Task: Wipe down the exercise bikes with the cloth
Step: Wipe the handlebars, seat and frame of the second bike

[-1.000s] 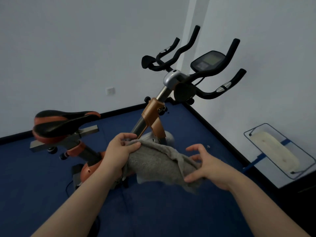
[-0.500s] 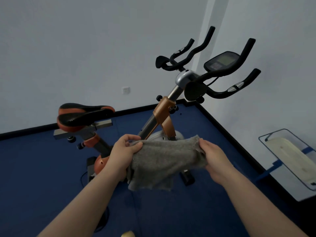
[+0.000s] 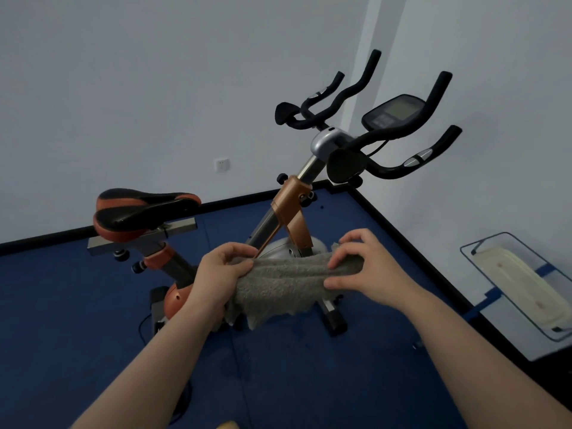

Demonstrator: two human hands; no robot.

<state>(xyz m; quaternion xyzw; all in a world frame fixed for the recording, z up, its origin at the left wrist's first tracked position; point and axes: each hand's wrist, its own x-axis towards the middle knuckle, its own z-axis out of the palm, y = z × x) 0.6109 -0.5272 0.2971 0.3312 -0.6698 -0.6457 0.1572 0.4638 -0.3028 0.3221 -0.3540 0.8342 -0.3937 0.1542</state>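
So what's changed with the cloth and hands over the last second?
The right hand, open and only touching the cloth a second ago, now grips its right end. The cloth went from a loose drape to a band stretched between both hands. The left hand holds its end as before; the bike is not yet wiped.

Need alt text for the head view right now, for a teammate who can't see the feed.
Two bare hands, left hand and right hand, hold a grey terry cloth stretched between them in front of an orange-and-black exercise bike. The cloth is not yet on the bike, which stands on a blue floor in a white-walled corner.
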